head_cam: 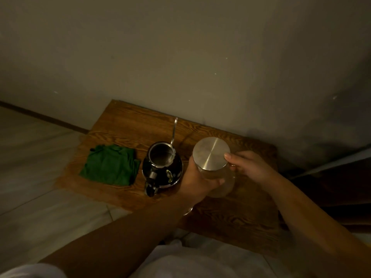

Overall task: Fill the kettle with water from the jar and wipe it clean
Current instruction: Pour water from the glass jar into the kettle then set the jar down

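A glass jar (pixel 220 185) with a round metal lid (pixel 211 153) stands on the low wooden table (pixel 128 125). My left hand (pixel 197 180) wraps around the jar's left side. My right hand (pixel 248 165) holds the jar's handle on the right, thumb resting at the lid's edge. Left of the jar sits a dark gooseneck kettle (pixel 162 169) with its top open, a thin spout pointing toward the wall and its handle toward me. A folded green cloth (pixel 110 165) lies left of the kettle.
The table stands against a plain wall (pixel 180 57). A pale tiled floor (pixel 36 177) lies to the left, and a dark piece of furniture (pixel 341 183) sits to the right. The light is dim.
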